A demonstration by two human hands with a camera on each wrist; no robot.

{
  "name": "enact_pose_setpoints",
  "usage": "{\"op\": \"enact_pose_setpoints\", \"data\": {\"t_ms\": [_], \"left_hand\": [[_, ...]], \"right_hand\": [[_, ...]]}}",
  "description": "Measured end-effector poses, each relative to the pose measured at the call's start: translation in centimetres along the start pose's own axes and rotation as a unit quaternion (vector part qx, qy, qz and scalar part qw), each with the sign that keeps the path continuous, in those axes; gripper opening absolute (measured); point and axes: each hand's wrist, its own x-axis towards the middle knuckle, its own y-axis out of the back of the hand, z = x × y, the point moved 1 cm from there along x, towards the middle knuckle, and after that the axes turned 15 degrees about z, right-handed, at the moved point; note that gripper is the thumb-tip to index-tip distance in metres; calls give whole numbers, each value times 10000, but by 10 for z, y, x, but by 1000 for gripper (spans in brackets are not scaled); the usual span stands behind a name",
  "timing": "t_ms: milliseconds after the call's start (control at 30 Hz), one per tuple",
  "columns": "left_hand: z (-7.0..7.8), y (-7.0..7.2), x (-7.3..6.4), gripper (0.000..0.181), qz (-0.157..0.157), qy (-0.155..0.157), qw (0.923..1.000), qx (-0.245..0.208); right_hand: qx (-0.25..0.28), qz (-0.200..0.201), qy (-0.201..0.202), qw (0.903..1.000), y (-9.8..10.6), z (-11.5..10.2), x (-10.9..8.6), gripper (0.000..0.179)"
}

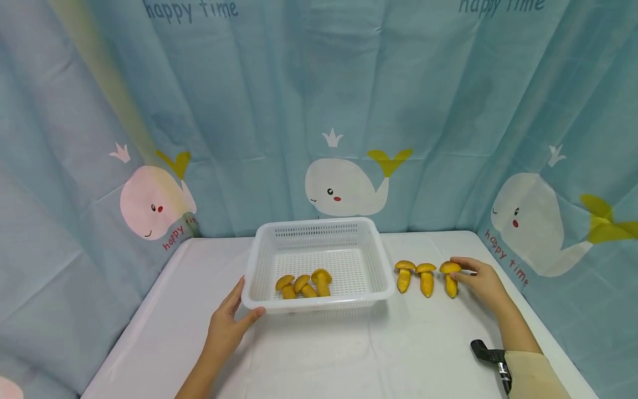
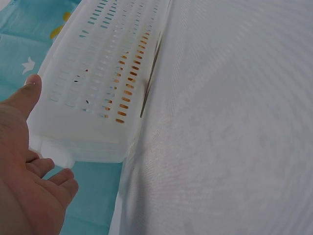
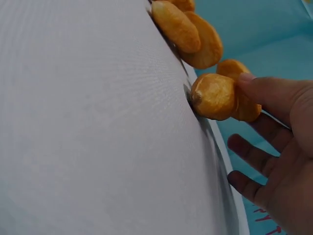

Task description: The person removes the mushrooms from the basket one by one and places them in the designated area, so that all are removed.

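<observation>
In the head view, a white plastic basket (image 1: 319, 305) sits on the table with three yellow-brown mushrooms inside, one of them this upright mushroom (image 1: 323, 281). My left hand (image 1: 226, 327) rests at its front left corner, thumb against the front rim and fingers spread along the left side. To the basket's right, three more mushrooms lie in a row: a left one (image 1: 404, 276), a middle one (image 1: 426, 279) and a right one (image 1: 451, 288). My right hand (image 1: 483, 282) pinches the right mushroom's cap between thumb and index finger; its other fingers stay off it in the right wrist view.
A white cloth covers the table (image 1: 339, 354). Behind and at both sides hangs a blue curtain (image 1: 249, 111) printed with whales. A black strap-like device (image 1: 490, 354) sits by the right sleeve (image 1: 535, 377).
</observation>
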Motion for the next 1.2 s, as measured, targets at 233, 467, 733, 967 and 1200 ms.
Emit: {"op": "enact_pose_setpoints", "data": {"t_ms": [233, 467, 733, 967, 1200], "left_hand": [[0, -4, 2, 96, -31, 7, 10000, -49], [-1, -2, 0, 96, 1, 51, 10000, -47], [1, 0, 0, 96, -3, 91, 10000, -25], [2, 1, -1, 95, -28, 69, 9999, -72], [2, 1, -1, 95, -43, 37, 9999, -108]], "right_hand": [[-187, -167, -168, 9995, 1, 7, 3, 63], [-299, -329, -148, 9989, -3, 2, 10, 62], [-371, -374, -241, 9983, -6, 2, 15, 57], [-373, -474, -215, 9979, -7, 2, 14, 56], [-406, -559, -216, 9974, -7, 1, 13, 56]]}}
